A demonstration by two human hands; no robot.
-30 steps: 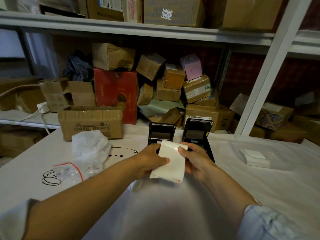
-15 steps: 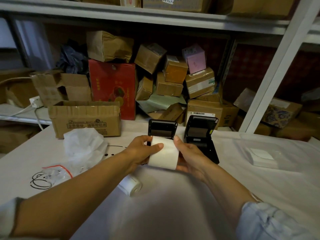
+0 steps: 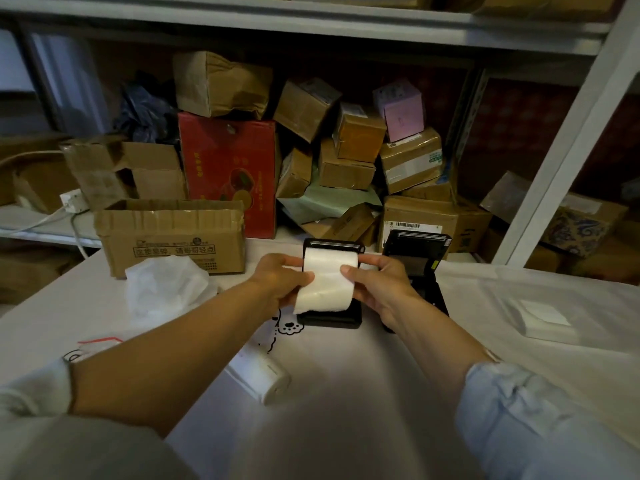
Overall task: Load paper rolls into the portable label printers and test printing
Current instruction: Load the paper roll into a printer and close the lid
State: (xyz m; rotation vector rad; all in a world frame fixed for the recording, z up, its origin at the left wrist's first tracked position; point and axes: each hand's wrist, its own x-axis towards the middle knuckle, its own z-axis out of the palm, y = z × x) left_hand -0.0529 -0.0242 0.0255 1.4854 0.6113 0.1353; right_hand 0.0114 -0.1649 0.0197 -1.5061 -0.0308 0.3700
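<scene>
Both hands on the paper roll (image 3: pixel 327 279) now: left hand (image 3: pixel 277 284) pinches its left edge, right hand (image 3: pixel 379 289) pinches the right, holding it right over the open left printer (image 3: pixel 330 315). A second open printer (image 3: pixel 420 252) sits just right of it. A spare roll (image 3: pixel 261 375) lies nearer on the white table (image 3: pixel 450 323). Left of the printers, a carton (image 3: pixel 169 233) carries Chinese print; boxes crowd the shelf (image 3: pixel 311 32) behind.

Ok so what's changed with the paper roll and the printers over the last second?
Both hands, left hand and right hand, carried the paper roll forward, over the left printer. Still gripped from both sides. Both printers stayed open; right printer untouched, spare roll unmoved.
</scene>
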